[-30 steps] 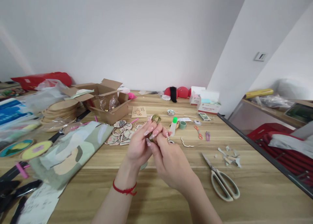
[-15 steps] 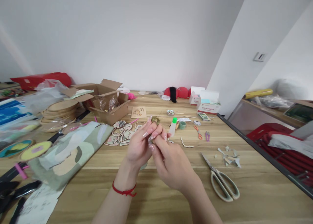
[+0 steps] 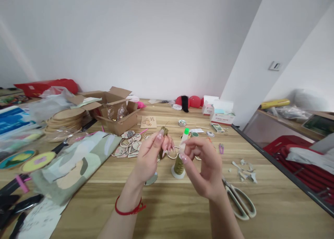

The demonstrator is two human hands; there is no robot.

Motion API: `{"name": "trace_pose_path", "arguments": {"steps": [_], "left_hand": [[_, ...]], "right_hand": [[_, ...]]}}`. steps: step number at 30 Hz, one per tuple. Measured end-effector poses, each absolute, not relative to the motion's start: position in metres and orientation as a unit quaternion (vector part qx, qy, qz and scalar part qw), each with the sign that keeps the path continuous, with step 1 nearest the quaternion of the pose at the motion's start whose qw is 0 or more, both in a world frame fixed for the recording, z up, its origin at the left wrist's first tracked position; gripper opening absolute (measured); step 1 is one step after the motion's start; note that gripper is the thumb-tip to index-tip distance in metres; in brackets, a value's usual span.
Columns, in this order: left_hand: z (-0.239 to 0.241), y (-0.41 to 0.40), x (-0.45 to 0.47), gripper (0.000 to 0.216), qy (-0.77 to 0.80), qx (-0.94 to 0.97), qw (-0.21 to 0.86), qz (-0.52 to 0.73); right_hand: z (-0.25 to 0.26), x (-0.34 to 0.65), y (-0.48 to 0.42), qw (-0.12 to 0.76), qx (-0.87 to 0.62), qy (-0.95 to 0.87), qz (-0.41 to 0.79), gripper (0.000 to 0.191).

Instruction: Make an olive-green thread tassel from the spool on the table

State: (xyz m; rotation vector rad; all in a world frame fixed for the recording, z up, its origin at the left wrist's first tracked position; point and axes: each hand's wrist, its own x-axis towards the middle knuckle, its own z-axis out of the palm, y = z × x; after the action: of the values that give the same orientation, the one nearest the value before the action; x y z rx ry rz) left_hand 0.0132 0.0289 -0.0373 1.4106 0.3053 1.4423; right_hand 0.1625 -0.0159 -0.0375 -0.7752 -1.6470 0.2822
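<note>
My left hand (image 3: 150, 157) is closed on a small bundle of olive-gold thread (image 3: 165, 130), part of it hidden by the fingers. To its right, my right hand (image 3: 206, 167) is curled, thumb and index tips close together at the top of a spool of olive thread (image 3: 179, 166) with a white base. Anything pinched between those tips is too small to make out. Under the left wrist lies a round greyish disc (image 3: 151, 178). Behind the right fingertips stands a white glue bottle with a green cap (image 3: 186, 131).
Scissors (image 3: 241, 200) and pale scraps (image 3: 244, 172) lie at right. Wooden cutouts (image 3: 133, 145), a patterned cloth (image 3: 86, 162) and an open cardboard box (image 3: 122, 122) are at left. Sticky-note boxes (image 3: 223, 117) stand at the back right, near the dark table edge (image 3: 276, 159).
My hands were together around the thread and have come apart. The right hand has moved right, to the spool, which now shows between the hands. The left hand keeps the bundle.
</note>
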Motion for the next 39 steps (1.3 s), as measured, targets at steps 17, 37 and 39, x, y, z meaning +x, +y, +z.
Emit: {"name": "trace_pose_path", "arguments": {"steps": [17,37,39], "left_hand": [[-0.031,0.023,-0.001,0.044,0.172,0.712,0.541,0.413],[-0.021,0.022,-0.004,0.039,0.202,0.813,0.390,0.383],[-0.021,0.023,-0.004,0.040,0.196,0.822,0.384,0.372]], "right_hand": [[-0.031,0.160,-0.019,0.600,-0.360,-0.703,0.129,0.039],[-0.032,0.173,-0.018,0.479,-0.366,-0.797,-0.040,0.045],[-0.032,0.175,-0.017,0.477,-0.368,-0.798,-0.026,0.042]]}}
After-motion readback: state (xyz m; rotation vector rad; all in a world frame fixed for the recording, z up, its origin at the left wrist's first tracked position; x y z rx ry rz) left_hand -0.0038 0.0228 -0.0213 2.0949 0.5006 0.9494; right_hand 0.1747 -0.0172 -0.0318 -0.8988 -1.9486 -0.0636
